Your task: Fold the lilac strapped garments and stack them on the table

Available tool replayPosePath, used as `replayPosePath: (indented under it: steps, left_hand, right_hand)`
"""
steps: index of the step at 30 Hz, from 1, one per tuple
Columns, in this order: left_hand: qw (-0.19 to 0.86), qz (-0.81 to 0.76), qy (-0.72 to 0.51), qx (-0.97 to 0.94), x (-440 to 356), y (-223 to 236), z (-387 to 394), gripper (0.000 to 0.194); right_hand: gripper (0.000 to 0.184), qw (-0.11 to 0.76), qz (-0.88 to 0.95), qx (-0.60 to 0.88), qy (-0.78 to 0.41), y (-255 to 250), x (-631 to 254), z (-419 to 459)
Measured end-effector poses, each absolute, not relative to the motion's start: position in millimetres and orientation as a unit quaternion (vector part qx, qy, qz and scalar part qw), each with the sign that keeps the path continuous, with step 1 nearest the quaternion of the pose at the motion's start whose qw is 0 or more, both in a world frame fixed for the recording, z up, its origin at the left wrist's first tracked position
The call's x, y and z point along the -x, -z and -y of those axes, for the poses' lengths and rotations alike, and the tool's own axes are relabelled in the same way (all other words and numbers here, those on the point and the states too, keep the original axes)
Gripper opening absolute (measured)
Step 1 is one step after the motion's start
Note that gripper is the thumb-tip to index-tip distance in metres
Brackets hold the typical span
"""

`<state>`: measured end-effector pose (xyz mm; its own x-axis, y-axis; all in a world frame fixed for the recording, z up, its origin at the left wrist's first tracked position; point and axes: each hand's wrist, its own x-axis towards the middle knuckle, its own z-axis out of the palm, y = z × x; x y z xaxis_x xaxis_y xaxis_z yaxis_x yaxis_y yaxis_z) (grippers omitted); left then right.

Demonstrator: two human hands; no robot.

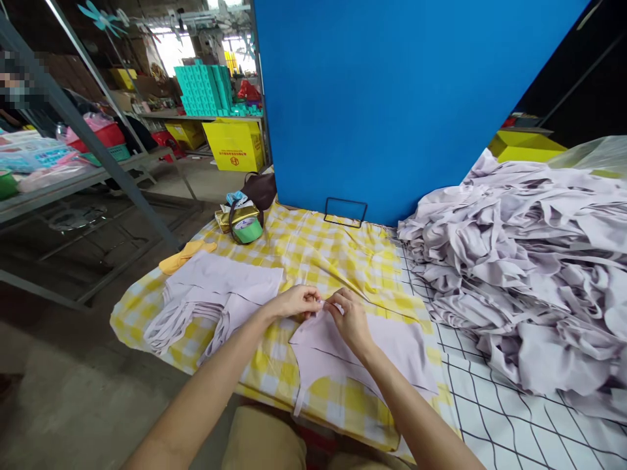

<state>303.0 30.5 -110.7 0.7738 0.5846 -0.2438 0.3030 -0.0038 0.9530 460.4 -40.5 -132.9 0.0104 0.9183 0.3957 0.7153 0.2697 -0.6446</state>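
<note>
Currently, the garment [399, 341] is lying on the yellow cloth [313, 251]; the left hand [298, 301] and right hand [349, 318] are pinching its far left corner, fingertips close together. A stack [228, 281] is resting leftward, a heap [548, 261] is lying rightward, and a blue panel [382, 111] is standing behind.

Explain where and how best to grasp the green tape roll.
Take the tape roll by its green outer band, probably coming in from the near side: that curved band lies exposed there, while the gold pouch sits close behind.
</note>
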Motion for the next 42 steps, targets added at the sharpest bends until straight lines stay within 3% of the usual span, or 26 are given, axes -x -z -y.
replayPosePath:
  steps: [3,7,17,22,25,29,35,42]
  left_hand:
    - [0.66,-0.289,-0.098,-0.687,-302,107,-33,0.029]
    - [0.647,-0.292,-0.105,-0.697,-302,107,-35,0.023]
    - [0.42,-0.415,-0.176,-0.788,-303,112,-41,0.01]
    - [0.322,-0.548,-0.192,-0.747,-303,118,-37,0.014]
    - [0.258,-0.592,-0.112,-0.756,-303,117,-30,0.027]
    - [0.187,-0.599,-0.019,-0.779,-311,117,-25,0.037]
    - [0.191,-0.586,-0.046,-0.786,-319,124,-26,0.016]
    - [0.212,-0.586,-0.089,-0.777,-312,123,-24,0.014]
  right_hand:
    - [0.017,0.39,0.693,0.592,-0.133,132,-462,40]
    - [0.015,0.381,0.694,0.595,-0.139,132,-463,40]
    - [0.012,0.363,0.685,0.611,-0.158,131,-467,40]
    - [0.03,0.374,0.603,0.692,-0.135,127,-508,56]
    - [0.035,0.338,0.512,0.782,-0.109,127,-557,79]
    - [0.033,0.212,0.422,0.875,-0.105,129,-616,109]
    - [0.014,0.159,0.422,0.879,-0.157,132,-625,118]
    - [0.027,0.177,0.424,0.881,-0.113,133,-611,102]
